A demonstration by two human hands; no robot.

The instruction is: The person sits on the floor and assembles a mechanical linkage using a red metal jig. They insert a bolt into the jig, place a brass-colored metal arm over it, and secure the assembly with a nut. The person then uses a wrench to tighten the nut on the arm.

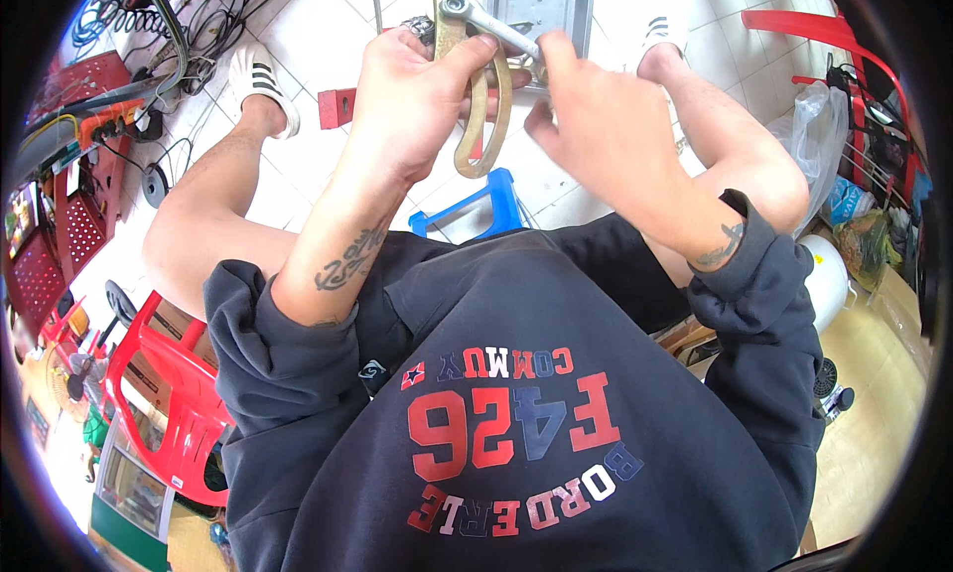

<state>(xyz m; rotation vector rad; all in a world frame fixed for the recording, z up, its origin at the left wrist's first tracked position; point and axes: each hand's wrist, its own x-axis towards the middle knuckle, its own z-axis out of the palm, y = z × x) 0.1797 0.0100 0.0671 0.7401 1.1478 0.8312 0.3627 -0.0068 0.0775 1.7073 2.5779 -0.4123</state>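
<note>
Up ahead of my knees, my left hand [409, 100] is closed round a dull brass-coloured metal part [477, 168], thumb pressed along it. The part has a flat upper bar and a long bent loop hanging below my fingers. A silver ring spanner [501, 31] lies across it, its ring end over the bar's upper portion. What sits inside that ring is too small to make out. My right hand [620, 125] grips the spanner's other end, its fingers curled and partly hidden. Just beyond the hands is a grey metal tray [590, 21] holding small items.
A blue plastic stool [506, 203] stands between my legs. On the tiled floor lies a red block [336, 108] left of my hands. Black cables [213, 31] tangle at far left. Red chairs [184, 413] stand on both sides; a clear plastic bag [822, 120] hangs at right.
</note>
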